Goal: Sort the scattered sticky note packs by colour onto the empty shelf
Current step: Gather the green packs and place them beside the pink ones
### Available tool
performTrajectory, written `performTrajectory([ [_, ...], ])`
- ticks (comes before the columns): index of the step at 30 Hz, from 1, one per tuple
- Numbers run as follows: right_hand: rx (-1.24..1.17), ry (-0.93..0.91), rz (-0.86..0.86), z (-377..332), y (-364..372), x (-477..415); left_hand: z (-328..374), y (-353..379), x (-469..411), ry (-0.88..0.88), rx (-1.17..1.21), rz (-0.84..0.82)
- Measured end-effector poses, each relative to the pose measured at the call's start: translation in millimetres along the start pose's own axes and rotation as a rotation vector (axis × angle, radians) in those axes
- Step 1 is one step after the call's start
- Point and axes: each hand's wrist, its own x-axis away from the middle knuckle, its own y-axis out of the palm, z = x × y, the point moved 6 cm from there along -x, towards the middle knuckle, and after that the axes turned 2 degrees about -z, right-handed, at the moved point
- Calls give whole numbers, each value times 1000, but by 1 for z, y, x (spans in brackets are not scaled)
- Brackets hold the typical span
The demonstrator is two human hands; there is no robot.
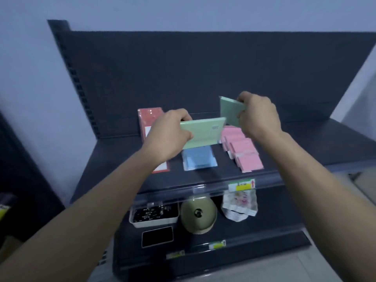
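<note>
My left hand (171, 133) grips a light green sticky note pack (205, 132) by its left edge, holding it above the dark shelf (114, 163). My right hand (258, 117) pinches a second green pack (231, 110), tilted upright, higher and further back. On the shelf below lie a red pack (149, 119) at the left, partly hidden by my left hand, a blue stack (198, 159) in the middle, and a row of several pink packs (244, 151) to the right.
The shelf's right part (317, 143) is bare. A lower shelf holds a white tray of small clips (153, 215), a green round object (198, 214), a wrapped patterned bundle (240, 204) and a black card (157, 237). Price tags (242, 185) hang on the shelf edge.
</note>
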Motion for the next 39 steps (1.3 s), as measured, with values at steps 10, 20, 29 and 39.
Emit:
performTrajectory([
  [10, 57, 61, 19, 205, -17, -70, 95, 182, -123, -24, 2, -63],
  [20, 22, 30, -22, 298, 5, -116, 94, 291, -218, -83, 85, -164],
  [29, -11, 28, -194, 336, 53, -193, 54, 360, -310, -178, 174, -262],
  [39, -144, -11, -547, 355, 130, -238, 19, 400, -353, -250, 71, -317],
])
